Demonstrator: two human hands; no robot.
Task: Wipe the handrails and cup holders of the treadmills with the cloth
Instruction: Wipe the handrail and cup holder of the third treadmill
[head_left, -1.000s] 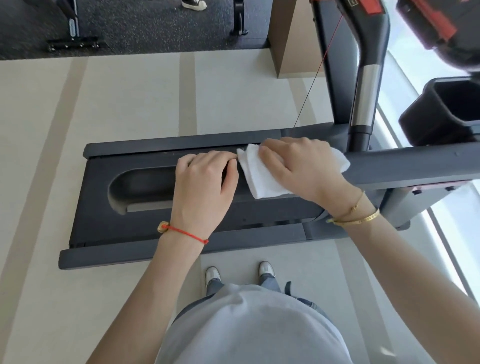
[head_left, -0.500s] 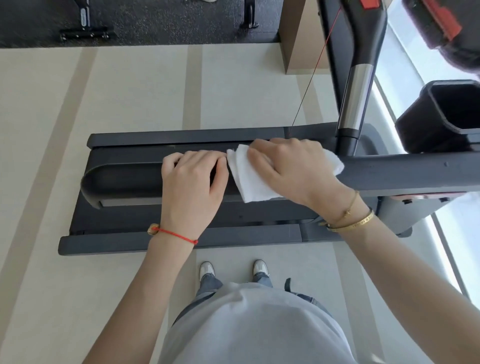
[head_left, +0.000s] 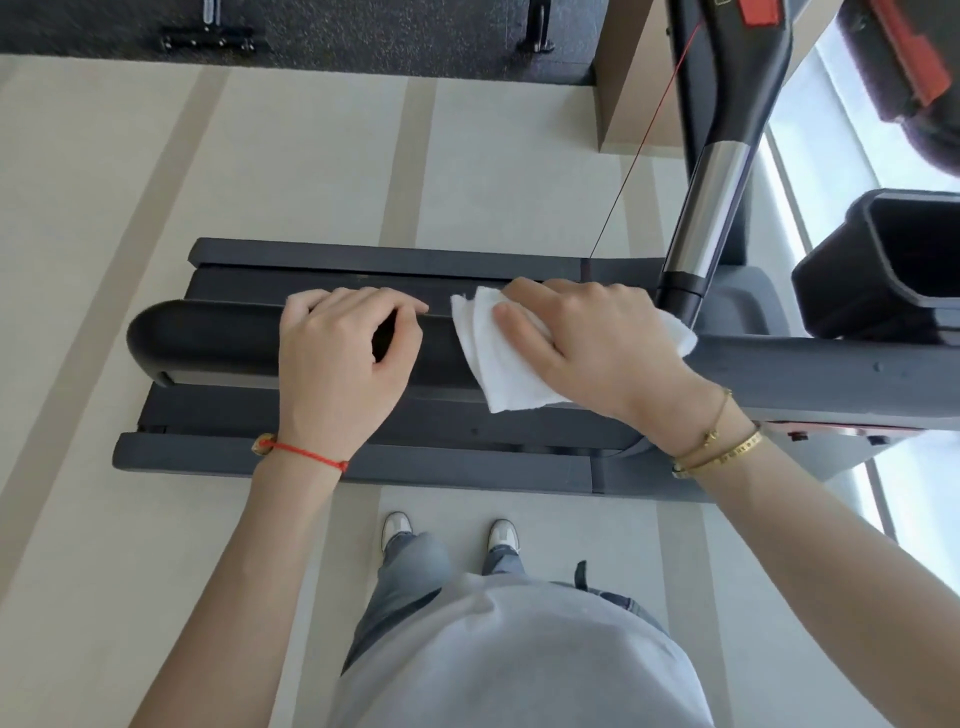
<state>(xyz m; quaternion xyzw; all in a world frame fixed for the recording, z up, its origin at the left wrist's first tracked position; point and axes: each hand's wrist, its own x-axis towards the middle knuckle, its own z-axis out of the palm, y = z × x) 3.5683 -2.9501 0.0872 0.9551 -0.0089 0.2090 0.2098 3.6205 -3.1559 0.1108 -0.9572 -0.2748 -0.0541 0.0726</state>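
Cloth (head_left: 498, 364), clasped round the handrail (head_left: 208, 338) by my right hand (head_left: 597, 348), pulls away from my left hand (head_left: 337, 374), whose fingers curl over the rail; the wipe seems mid-stroke.

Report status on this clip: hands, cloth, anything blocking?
Left hand grips handrail. Right hand holds cloth against same rail. Cup holder has no hand on it; nothing in the way.

Pale beige floor (head_left: 156, 208) with darker stripes; dark speckled rubber flooring (head_left: 363, 31) beyond; tan pillar (head_left: 639, 93); bright window (head_left: 914, 499) at right.
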